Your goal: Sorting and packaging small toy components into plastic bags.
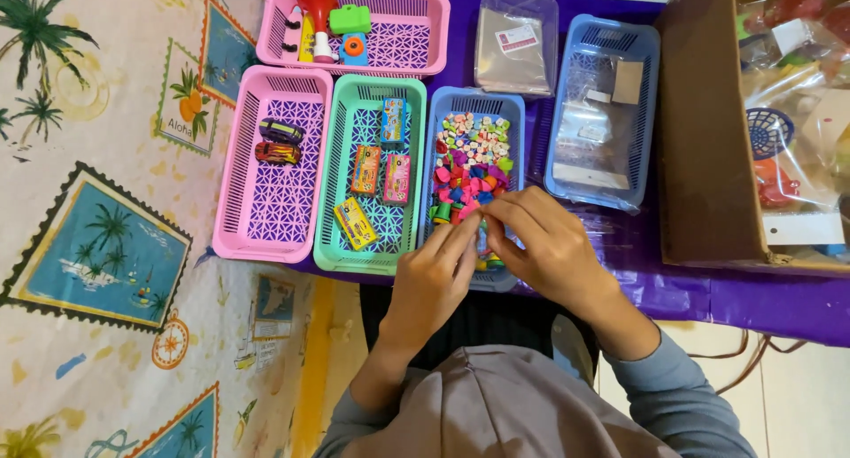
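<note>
Our hands meet over the blue basket (440, 104) of small colourful erasers (469, 161).
Our left hand (434, 277) and right hand (544, 241) have their fingertips pinched together; what they hold we cannot tell.

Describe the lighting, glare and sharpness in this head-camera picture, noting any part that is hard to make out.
Head view: even, soft light with faint shadows; baskets are sharp. Glare whitens the clear plastic bags in the right blue basket. The left hand and right hand are slightly soft, hiding whatever the fingertips pinch.
</note>
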